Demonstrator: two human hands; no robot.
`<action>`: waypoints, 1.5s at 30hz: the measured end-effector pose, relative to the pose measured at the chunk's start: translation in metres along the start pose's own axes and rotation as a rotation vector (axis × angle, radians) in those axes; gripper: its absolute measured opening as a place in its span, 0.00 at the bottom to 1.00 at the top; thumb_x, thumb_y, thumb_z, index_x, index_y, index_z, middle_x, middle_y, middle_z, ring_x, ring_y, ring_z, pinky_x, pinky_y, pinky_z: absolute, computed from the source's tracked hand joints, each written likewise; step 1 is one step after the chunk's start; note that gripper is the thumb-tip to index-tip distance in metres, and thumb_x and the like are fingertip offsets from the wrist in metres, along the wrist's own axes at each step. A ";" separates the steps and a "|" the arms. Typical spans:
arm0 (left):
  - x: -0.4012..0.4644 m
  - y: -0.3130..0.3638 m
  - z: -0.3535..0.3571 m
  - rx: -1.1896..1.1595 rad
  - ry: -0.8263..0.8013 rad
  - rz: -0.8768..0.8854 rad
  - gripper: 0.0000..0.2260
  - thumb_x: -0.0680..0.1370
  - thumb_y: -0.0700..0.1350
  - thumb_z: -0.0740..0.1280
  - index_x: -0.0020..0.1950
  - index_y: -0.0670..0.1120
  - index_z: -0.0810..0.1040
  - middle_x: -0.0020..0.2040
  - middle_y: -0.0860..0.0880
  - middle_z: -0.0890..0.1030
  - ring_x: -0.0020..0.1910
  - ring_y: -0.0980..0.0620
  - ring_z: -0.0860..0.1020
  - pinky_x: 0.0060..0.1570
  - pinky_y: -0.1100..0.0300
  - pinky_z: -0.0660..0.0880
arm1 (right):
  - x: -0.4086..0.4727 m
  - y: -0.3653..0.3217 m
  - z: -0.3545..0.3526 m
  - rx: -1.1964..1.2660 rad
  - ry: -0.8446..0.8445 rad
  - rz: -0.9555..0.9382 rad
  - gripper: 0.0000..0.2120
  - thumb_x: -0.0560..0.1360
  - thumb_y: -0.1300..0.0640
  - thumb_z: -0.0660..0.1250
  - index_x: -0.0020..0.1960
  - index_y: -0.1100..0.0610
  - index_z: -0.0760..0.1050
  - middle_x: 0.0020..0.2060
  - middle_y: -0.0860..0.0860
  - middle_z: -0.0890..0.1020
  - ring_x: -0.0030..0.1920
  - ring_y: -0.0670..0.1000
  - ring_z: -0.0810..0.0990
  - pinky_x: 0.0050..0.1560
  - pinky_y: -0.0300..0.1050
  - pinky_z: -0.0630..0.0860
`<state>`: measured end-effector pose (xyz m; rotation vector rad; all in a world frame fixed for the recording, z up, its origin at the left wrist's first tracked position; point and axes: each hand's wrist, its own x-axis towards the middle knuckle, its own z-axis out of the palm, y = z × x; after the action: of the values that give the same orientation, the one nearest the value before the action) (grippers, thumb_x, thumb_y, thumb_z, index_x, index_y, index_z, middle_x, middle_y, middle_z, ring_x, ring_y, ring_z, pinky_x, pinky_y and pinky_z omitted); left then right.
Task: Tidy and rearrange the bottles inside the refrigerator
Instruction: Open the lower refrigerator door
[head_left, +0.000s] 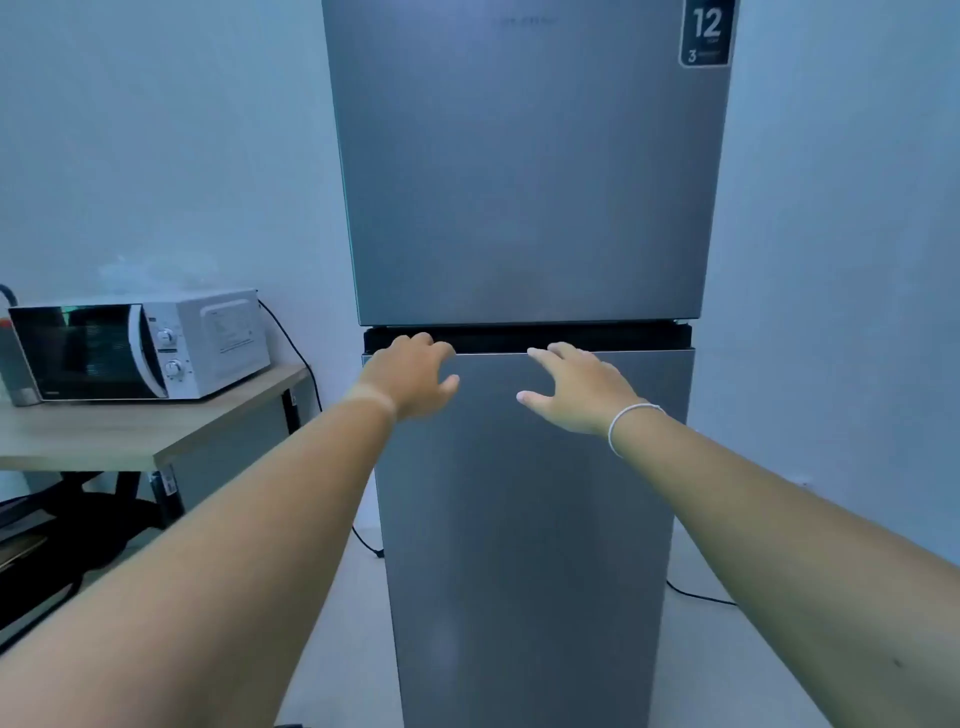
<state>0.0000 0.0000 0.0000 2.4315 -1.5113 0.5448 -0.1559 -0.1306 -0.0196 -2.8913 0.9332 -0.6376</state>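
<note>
Left hand (410, 376) fingers hooked over lower door (530, 519) top edge; right hand (576, 389) spread, released, just beside it.

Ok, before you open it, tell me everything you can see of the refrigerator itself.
The refrigerator is a tall two-door unit with a brushed grey metal look, standing upright against a pale wall. Both doors are closed; a dark recessed handle gap runs between them. A dark sticker with "12" and "3" sits at its top right corner. The left hand curls its fingers into the gap at the lower door's top edge; the right hand reaches there, fingers spread.
</note>
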 end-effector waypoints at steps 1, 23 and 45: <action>0.004 0.000 0.002 0.017 -0.016 -0.003 0.21 0.80 0.52 0.57 0.71 0.48 0.67 0.67 0.45 0.71 0.67 0.44 0.67 0.61 0.50 0.70 | 0.006 0.000 0.003 -0.009 0.015 -0.006 0.31 0.77 0.41 0.57 0.76 0.49 0.55 0.75 0.49 0.60 0.74 0.53 0.60 0.71 0.52 0.61; 0.076 -0.044 0.066 0.111 -0.058 -0.013 0.26 0.79 0.52 0.58 0.76 0.48 0.59 0.73 0.47 0.66 0.70 0.44 0.65 0.67 0.49 0.67 | 0.092 0.008 0.061 -0.069 0.042 0.051 0.30 0.76 0.41 0.58 0.74 0.50 0.58 0.69 0.50 0.68 0.70 0.57 0.63 0.74 0.57 0.53; 0.090 -0.042 0.068 0.031 -0.106 -0.102 0.18 0.82 0.46 0.53 0.69 0.40 0.67 0.67 0.42 0.72 0.68 0.42 0.65 0.68 0.51 0.65 | 0.089 0.009 0.056 -0.008 -0.017 0.038 0.30 0.75 0.47 0.61 0.75 0.50 0.57 0.70 0.50 0.67 0.71 0.57 0.61 0.75 0.57 0.49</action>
<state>0.0866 -0.0800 -0.0231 2.5817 -1.4177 0.4293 -0.0738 -0.1934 -0.0392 -2.8733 0.9887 -0.6072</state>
